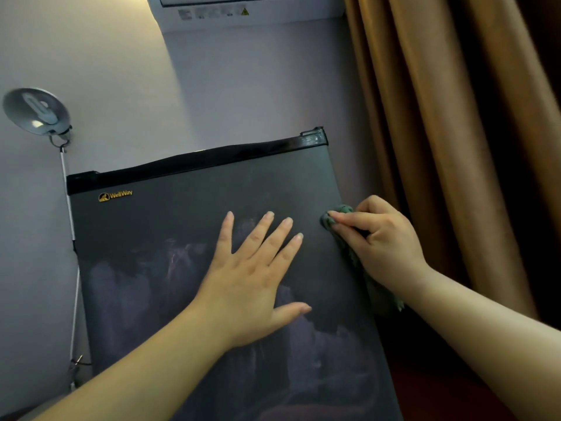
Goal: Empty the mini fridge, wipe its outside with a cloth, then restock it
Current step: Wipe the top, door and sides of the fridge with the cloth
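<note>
While the mini fridge (151, 244) stands with its door closed against a pale wall (121, 56), both of the person's grips are on it.

Left grip (246, 284): laid flat on the grey door front, right of centre. Fingers are straight and spread, thumb out to the side. It holds nothing.

Right grip (382, 238): at the door's right edge, fingers curled round a green cloth (328, 220) and pinching it. The bunched upper end of the cloth touches the door face just beside the edge, and the fingertips lie over it. The remainder hangs below the wrist along the fridge's right side.

Door markings: a gold WellWay badge (116, 196) at upper left, and a black strip (197, 159) across the top.

Surroundings: a lamp (36, 110) on a thin pole to the left, a brown curtain (455, 117) to the right, and an air-conditioning unit (243, 10) high on the wall.
</note>
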The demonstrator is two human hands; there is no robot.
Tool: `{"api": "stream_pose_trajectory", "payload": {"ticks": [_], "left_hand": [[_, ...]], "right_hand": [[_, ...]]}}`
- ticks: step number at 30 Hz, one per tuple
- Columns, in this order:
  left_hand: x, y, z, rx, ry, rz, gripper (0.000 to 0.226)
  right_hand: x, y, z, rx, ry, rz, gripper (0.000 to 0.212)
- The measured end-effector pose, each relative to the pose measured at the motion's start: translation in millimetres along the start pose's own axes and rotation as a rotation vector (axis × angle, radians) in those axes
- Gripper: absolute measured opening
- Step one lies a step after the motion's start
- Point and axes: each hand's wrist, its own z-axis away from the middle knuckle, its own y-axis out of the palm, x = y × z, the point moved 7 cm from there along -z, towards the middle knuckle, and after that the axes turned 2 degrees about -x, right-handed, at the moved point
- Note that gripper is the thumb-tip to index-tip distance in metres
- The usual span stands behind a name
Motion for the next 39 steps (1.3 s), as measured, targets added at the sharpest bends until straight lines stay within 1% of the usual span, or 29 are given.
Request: {"api": "stream_pose_trajectory", "payload": {"ticks": [4,5,6,9,12,15,18,20,22,24,26,28,29,31,33,35,37,39], "left_hand": [[-1.3,4.6,1.4,-0.005,-0.01,-0.012,0.095],[-2.0,5.2,1.1,-0.007,-0.018,-0.01,0.096],[-3.3,5.6,0.8,-0.007,-0.024,-0.008,0.096],[-4.4,4.9,-0.2,-0.019,-0.041,0.007,0.096],[-3.1,3.3,-0.1,-0.024,-0.038,-0.001,0.095],[-4.0,4.2,0.3,-0.016,-0.042,-0.008,0.096],[-6.9,6.2,0.1,-0.007,-0.057,0.0,0.098],[-8.6,8.4,-0.1,0.008,-0.061,0.0,0.101],[-9.4,9.3,-0.1,0.02,-0.063,-0.003,0.102],[-9.6,9.6,0.1,0.036,-0.063,-0.009,0.104],[-9.9,8.1,-0.4,0.049,-0.07,-0.013,0.104],[-10.5,7.1,-0.1,0.068,-0.077,-0.014,0.104],[-10.7,7.2,0.7,0.076,-0.078,-0.013,0.104],[-10.6,7.2,3.4,0.085,-0.076,-0.008,0.104],[-12.0,5.8,5.8,0.092,-0.073,-0.001,0.103],[-13.7,5.3,7.6,0.098,-0.063,-0.002,0.103],[-13.9,3.5,8.5,0.095,-0.065,0.001,0.103],[-14.3,2.2,8.9,0.097,-0.07,0.003,0.102]], "right_hand": [[13.7,1.6,47.8,0.128,-0.063,-0.068,0.023],[12.4,2.9,48.1,0.144,-0.076,-0.067,0.023],[8.9,3.6,38.8,0.131,-0.058,-0.072,0.022],[-4.2,1.9,-8.0,-0.019,0.062,-0.11,0.02],[-3.4,3.1,-16.4,-0.049,0.101,-0.111,0.02],[4.6,1.7,38.2,0.021,0.011,-0.07,0.015],[9.3,-1.4,104.3,0.132,-0.012,-0.088,0.023],[6.9,-1.1,111.7,0.176,-0.036,-0.1,0.024],[1.9,0.2,87.7,0.142,-0.063,-0.07,0.022],[-5.0,-3.6,52.9,0.037,-0.005,-0.045,0.021],[-7.5,-3.9,40.6,-0.011,0.033,-0.04,0.023],[0.1,-2.4,62.5,0.024,-0.007,-0.039,0.021],[4.9,-1.2,84.7,0.075,-0.047,-0.038,0.019],[14.0,-0.2,138.6,0.228,-0.184,-0.001,0.018],[13.4,-3.4,180.3,0.346,-0.311,0.054,0.025],[10.6,-8.1,190.4,0.382,-0.39,0.1,0.028],[9.7,-6.8,178.5,0.376,-0.435,0.148,0.027],[4.8,-6.1,152.9,0.31,-0.361,0.156,0.027]]}}
